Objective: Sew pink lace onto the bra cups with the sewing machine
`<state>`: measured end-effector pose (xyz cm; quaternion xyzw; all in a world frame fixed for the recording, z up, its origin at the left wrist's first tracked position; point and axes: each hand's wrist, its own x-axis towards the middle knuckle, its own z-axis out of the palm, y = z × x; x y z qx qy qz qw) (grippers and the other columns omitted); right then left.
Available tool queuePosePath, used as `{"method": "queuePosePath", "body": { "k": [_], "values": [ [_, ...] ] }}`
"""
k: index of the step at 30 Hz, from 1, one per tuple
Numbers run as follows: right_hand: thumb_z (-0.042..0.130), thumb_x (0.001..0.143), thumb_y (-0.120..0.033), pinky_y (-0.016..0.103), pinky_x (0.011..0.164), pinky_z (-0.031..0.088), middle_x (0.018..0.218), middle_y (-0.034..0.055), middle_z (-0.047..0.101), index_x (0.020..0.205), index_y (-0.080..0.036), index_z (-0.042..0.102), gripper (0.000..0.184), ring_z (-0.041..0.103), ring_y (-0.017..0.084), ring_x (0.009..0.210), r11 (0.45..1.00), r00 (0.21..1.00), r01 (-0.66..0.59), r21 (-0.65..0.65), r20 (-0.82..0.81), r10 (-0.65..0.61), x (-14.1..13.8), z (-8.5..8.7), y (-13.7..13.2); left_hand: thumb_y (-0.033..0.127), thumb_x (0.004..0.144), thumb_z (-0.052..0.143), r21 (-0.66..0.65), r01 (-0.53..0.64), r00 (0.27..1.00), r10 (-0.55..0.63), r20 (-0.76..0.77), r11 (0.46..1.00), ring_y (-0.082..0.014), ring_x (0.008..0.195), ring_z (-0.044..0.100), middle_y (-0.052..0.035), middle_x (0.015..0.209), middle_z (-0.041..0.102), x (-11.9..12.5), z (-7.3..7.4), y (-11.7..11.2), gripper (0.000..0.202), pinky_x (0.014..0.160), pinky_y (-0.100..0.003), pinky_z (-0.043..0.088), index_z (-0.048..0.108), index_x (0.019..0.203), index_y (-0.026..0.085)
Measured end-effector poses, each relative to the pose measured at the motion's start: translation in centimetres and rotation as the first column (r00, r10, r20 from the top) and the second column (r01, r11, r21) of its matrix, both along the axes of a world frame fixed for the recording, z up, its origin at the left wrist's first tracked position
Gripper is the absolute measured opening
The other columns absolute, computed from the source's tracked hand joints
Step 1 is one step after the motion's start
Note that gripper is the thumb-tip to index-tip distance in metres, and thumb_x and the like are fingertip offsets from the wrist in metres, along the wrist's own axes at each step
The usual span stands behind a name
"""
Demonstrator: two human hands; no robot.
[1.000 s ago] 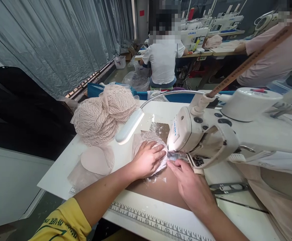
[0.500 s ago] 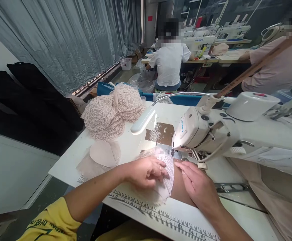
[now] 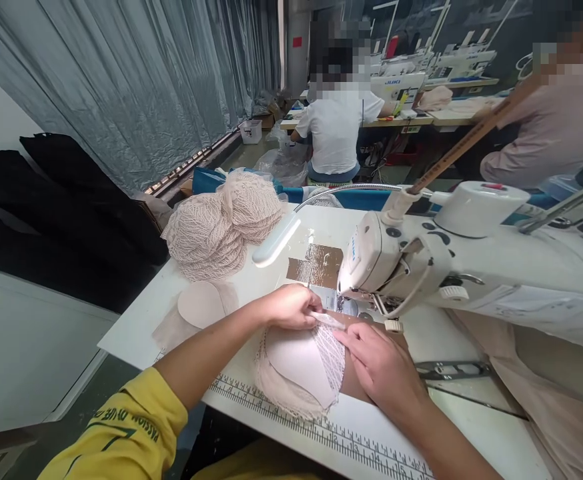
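White table [image 3: 131, 333], left hand [image 3: 289, 308] pinching lace cup [image 3: 296, 363] — right hand [image 3: 381, 367] flat, sewing machine [image 3: 421, 267] cropped

"JUKI" on sewing machine [image 3: 461, 267], numerals on table ruler [image 3: 321, 433]

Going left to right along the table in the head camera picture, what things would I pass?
First the pile of lace cups → left hand → right hand → black snips.

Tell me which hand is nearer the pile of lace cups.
Left. The left hand pinches the lace piece, in front and right of the pile of lace cups; the right hand rests farther right, across that piece.
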<state>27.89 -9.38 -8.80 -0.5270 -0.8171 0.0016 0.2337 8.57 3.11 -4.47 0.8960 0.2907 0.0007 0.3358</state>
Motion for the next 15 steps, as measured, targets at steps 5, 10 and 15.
{"method": "queuePosePath", "body": {
  "k": [5,10,15],
  "values": [
    [0.039,0.085,-0.004,0.028,0.057,0.043,0.076,0.0041,0.06,0.098,-0.018,0.07,0.036,0.057,0.016,0.067,1.0,1.0,0.012,-0.012,0.016,-0.012,0.0,0.1,0.0,0.022,0.063,0.071,-0.326,-0.002,0.981,0.065,0.184,0.945,-0.009,0.06,0.05,0.0026,0.067,0.055,-0.6,-0.5,1.0,0.019,0.056,-0.02,0.038,0.054,0.063,0.014],
    [0.036,0.087,-0.004,0.027,0.059,0.043,0.075,0.0038,0.06,0.099,-0.019,0.069,0.038,0.056,0.015,0.067,1.0,1.0,0.001,-0.018,-0.017,-0.002,0.0,0.1,0.0,0.031,0.071,0.066,-0.407,-0.173,0.895,0.316,0.315,0.897,-0.008,0.055,0.046,0.0043,0.06,0.045,-2.8,-0.5,1.9,0.034,0.054,-0.021,0.038,0.037,0.06,0.017],
    [0.035,0.088,-0.006,0.028,0.061,0.044,0.074,0.0045,0.061,0.097,-0.018,0.069,0.037,0.056,0.016,0.067,1.0,1.0,-0.007,0.002,-0.013,0.007,0.0,0.1,0.0,0.022,0.082,0.053,-0.204,-0.463,0.734,0.502,0.458,0.863,-0.0115,0.071,0.051,0.0009,0.076,0.052,-3.9,0.9,0.1,0.008,0.067,-0.024,0.043,0.047,0.079,0.018]
  ]
}}
